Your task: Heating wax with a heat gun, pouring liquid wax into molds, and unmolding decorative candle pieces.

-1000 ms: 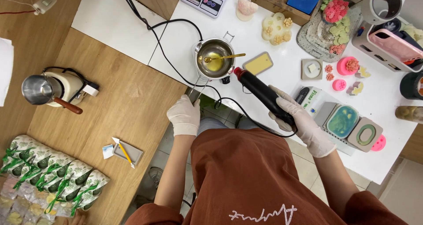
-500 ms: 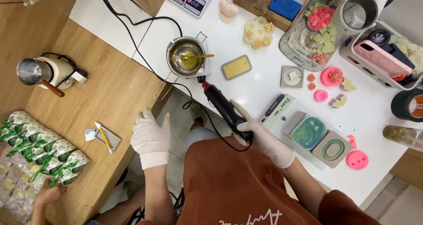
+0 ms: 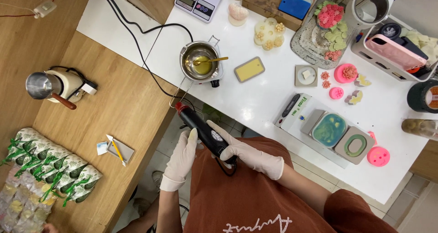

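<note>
Both hands now meet: right hand [image 3: 248, 153] fingers clamped on heat gun [image 3: 203, 130], left hand [image 3: 182, 157] fingers straight, touching its barrel. Melting pot [image 3: 199, 62], beyond the fingertips, holds wax; moulds [image 3: 342, 135] sit filled.

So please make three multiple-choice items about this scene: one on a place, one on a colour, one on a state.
1. Where is the digital scale?
A. on the white table's far edge
B. on the wooden bench
C. on the floor

2. What colour is the heat gun?
A. white with a blue tip
B. black with a red tip
C. all yellow

3. How does the right hand stand to the heat gun?
A. apart from it
B. closed around its handle
C. flat on the table

Answers:
1 A, it sits at the top of the white table, beyond the melting pot.
2 B, the body is black and the nozzle end red.
3 B, the gloved fingers wrap the handle, while the left hand touches the barrel.
</note>
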